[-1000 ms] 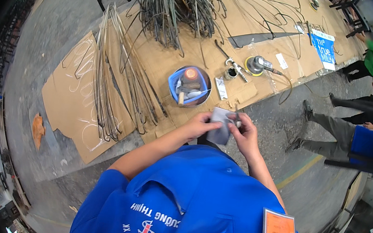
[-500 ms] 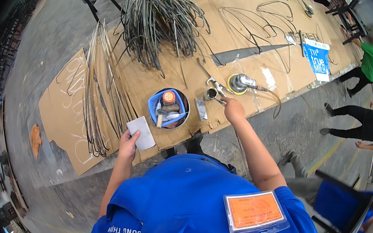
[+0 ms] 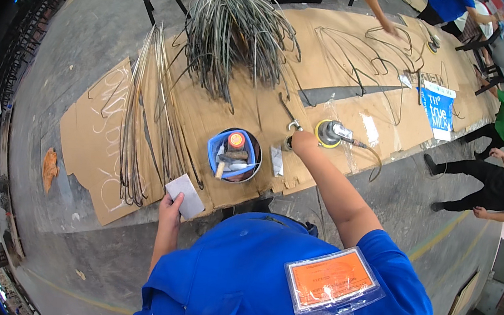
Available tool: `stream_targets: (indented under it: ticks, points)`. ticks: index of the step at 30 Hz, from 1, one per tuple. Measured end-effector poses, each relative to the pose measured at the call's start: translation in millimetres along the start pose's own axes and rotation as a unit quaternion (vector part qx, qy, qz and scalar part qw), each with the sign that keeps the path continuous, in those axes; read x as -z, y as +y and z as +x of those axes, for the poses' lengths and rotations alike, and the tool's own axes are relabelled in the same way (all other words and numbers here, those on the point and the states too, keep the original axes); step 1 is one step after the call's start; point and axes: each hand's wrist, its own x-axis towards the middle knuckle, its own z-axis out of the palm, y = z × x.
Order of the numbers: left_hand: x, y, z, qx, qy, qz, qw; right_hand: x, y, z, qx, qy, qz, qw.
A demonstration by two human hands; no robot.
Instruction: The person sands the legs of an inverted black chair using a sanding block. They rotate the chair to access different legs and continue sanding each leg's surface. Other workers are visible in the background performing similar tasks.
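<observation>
Left hand (image 3: pixel 170 205) pinches a light, stiff grey block (image 3: pixel 185 195) by its edge; right hand (image 3: pixel 302 141) closes around a bent wire rod (image 3: pixel 287 113).

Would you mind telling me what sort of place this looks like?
Probably a metalworking workshop or factory floor: a tangle of bent metal rods lies on a long cardboard-covered bench, an angle grinder sits by the person's right hand, and the floor is bare concrete.

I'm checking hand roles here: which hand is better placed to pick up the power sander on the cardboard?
Right. The right hand is stretched out beside the power sander, while the left hand is back near the body, holding a grey block.
</observation>
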Motion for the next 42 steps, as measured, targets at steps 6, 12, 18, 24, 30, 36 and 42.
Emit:
stream_targets:
  ticks: [6, 12, 18, 24, 30, 36, 42]
  points:
    - [-2, 2, 1, 0.001, 0.022, -0.017, 1.0, -13, 5, 9, -0.038, 0.008, 0.079, 0.996]
    - [1, 5, 10, 0.006, 0.015, 0.004, 1.0, -30, 21, 1, -0.085, 0.021, 0.158, 0.983]
    - [-5, 12, 19, 0.01, -0.017, 0.034, 0.999, -43, 26, -10, -0.062, 0.058, 0.215, 0.973]
    - [-11, 23, 21, 0.014, -0.018, 0.027, 0.999, -48, 27, -14, -0.077, 0.089, 0.276, 0.954]
    - [-5, 27, 17, 0.014, -0.016, 0.045, 0.999, -48, 31, -26, -0.055, 0.143, 0.3, 0.942]
    - [3, 28, 17, 0.03, 0.013, 0.035, 0.999, -39, 33, -40, -0.072, 0.108, 0.339, 0.932]
    - [12, 18, 23, 0.018, -0.03, 0.01, 0.999, -34, 37, -44, -0.069, 0.093, 0.435, 0.893]
